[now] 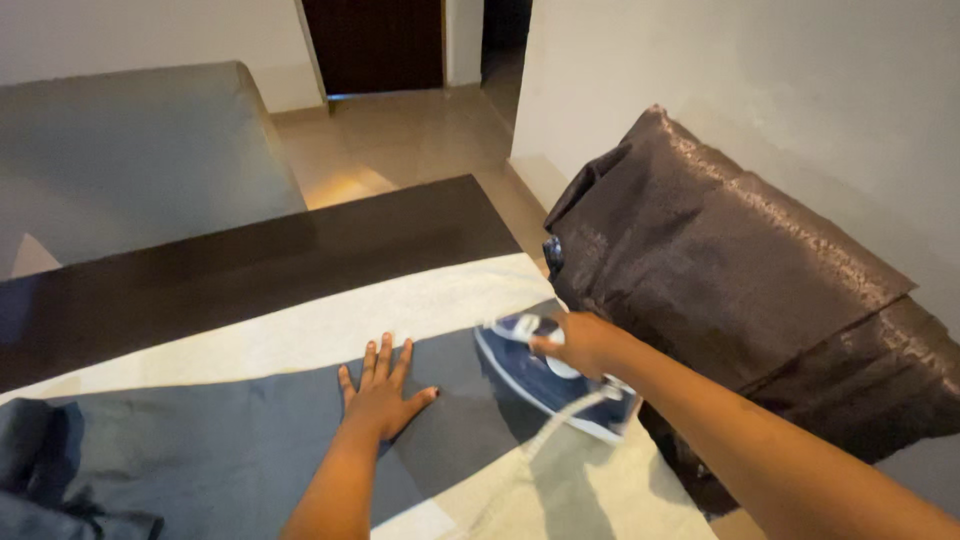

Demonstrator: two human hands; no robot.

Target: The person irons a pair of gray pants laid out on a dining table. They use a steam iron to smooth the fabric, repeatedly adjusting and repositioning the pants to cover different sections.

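Note:
A dark grey-blue garment (200,440) lies spread over a cream cloth (330,320) on a dark table. My left hand (382,390) presses flat on the garment, fingers spread. My right hand (580,340) grips the handle of a blue and white clothes iron (545,385), which rests on the garment's right end near the table's right edge. A pale cord (560,420) runs from the iron toward me.
The dark table top (250,260) extends away at the back. A dark brown shiny cushion (720,270) leans against the wall on the right. A grey sofa (130,150) stands at the back left, with tiled floor (400,140) and a dark door beyond.

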